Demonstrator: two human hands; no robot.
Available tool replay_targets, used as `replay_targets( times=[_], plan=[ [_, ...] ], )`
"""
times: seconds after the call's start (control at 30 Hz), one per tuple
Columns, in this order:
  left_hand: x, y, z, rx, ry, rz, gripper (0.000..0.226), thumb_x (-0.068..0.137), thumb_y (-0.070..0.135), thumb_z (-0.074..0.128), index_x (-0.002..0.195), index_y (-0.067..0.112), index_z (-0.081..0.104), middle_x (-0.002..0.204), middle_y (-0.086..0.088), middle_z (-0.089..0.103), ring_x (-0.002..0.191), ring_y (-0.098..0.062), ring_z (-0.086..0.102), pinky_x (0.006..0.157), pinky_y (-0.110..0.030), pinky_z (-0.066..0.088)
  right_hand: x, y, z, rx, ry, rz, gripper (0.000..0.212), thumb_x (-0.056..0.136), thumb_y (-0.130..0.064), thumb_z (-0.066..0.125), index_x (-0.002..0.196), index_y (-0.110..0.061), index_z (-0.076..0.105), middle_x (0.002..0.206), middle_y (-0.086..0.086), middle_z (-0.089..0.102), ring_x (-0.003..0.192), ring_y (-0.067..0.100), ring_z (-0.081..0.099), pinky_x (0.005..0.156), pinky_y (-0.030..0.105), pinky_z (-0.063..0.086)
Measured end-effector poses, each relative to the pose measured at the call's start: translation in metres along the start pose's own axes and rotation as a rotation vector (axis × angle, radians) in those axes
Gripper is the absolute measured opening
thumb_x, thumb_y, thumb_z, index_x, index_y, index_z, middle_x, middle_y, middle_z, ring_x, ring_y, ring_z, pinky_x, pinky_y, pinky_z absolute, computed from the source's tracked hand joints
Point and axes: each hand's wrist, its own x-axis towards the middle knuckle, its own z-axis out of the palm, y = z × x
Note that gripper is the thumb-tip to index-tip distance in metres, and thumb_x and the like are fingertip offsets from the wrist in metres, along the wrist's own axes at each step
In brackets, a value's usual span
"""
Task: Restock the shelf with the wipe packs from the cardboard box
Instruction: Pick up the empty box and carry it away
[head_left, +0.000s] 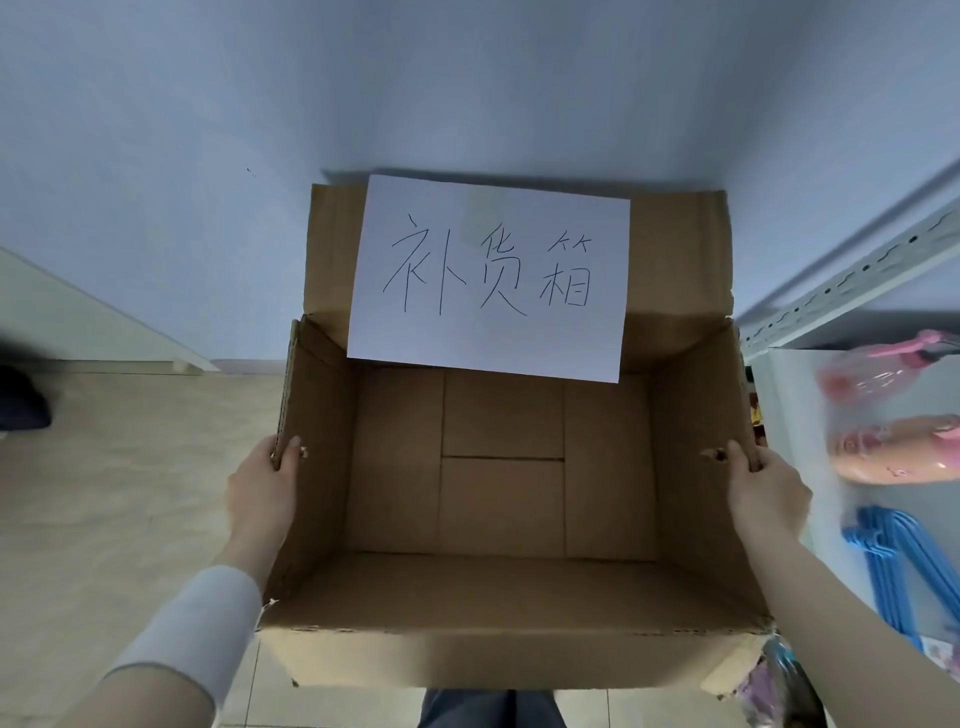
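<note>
A person holds an open cardboard box (501, 499) in front of them, above the tiled floor (130, 493). The left hand (265, 488) has its grip closed over the rim of the box's left wall, thumb inside and fingers outside. The right hand (763, 488) grips the rim of the right wall the same way. The inside of the box shows its bare bottom flaps. A sheet of paper (488, 275) with handwritten characters hangs on the raised back flap of the box. Just right of the box stands the shelf (852, 275). On it lie a pink pack (883, 379) and an orange pack (893, 452), too blurred to tell whether they are wipes. Blue hangers (893, 561) hang below them.
</note>
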Motion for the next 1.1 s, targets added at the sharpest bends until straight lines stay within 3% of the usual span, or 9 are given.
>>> replay_targets(
  times=[0.23,0.43,0.6,0.8,0.9,1.1],
  plan=[
    [0.022,0.007,0.014,0.036,0.004,0.019,0.032,0.097,0.030,0.043,0.101,0.004,0.060,0.097,-0.026,0.065,0.093,-0.044,0.057,0.077,-0.044,0.043,0.024,0.003,0.029,-0.005,0.005,0.014,0.036,0.096,-0.036,0.045,0.102,-0.006,0.065,0.075,0.005,0.056,0.060,0.017,0.046,0.050,0.022,0.030],
    [0.032,0.012,0.019,0.078,-0.008,0.015,0.031,0.097,0.029,0.044,0.097,0.004,0.061,0.097,-0.030,0.064,0.094,-0.047,0.056,0.077,-0.045,0.042,0.036,-0.001,0.034,0.003,-0.008,0.036,0.032,0.096,-0.034,0.047,0.097,-0.008,0.066,0.060,-0.005,0.047,0.052,0.009,0.042,0.047,0.020,0.028],
    [0.035,0.013,0.020,0.081,-0.007,0.021,0.030,0.097,0.029,0.044,0.096,0.005,0.062,0.098,-0.028,0.064,0.094,-0.045,0.056,0.075,-0.043,0.041,0.039,-0.001,0.036,-0.023,0.005,0.008,0.033,0.096,-0.033,0.047,0.100,-0.007,0.067,0.064,-0.001,0.050,0.051,0.008,0.041,0.047,0.019,0.026],
    [0.030,0.007,0.015,0.115,-0.020,0.032,0.027,0.097,0.031,0.043,0.082,0.010,0.052,0.088,-0.025,0.062,0.080,-0.039,0.053,0.065,-0.037,0.033,0.036,0.006,0.026,-0.098,-0.019,0.015,0.036,0.096,-0.035,0.045,0.104,-0.007,0.066,0.070,0.006,0.054,0.056,0.018,0.048,0.049,0.023,0.033],
    [0.026,0.004,0.012,0.116,-0.038,0.021,0.029,0.096,0.032,0.044,0.086,0.008,0.056,0.092,-0.025,0.063,0.088,-0.042,0.056,0.067,-0.038,0.035,0.030,0.008,0.022,-0.125,-0.037,0.034,0.038,0.096,-0.036,0.044,0.105,-0.007,0.066,0.077,0.011,0.059,0.069,0.027,0.055,0.057,0.029,0.038],
    [0.025,0.000,0.017,0.098,-0.033,-0.001,0.027,0.096,0.030,0.044,0.088,0.009,0.058,0.094,-0.025,0.064,0.092,-0.044,0.055,0.069,-0.039,0.036,0.026,0.012,0.030,-0.086,-0.026,0.026,0.036,0.096,-0.036,0.045,0.102,-0.008,0.067,0.076,0.005,0.058,0.068,0.024,0.055,0.059,0.028,0.041]
  ],
)
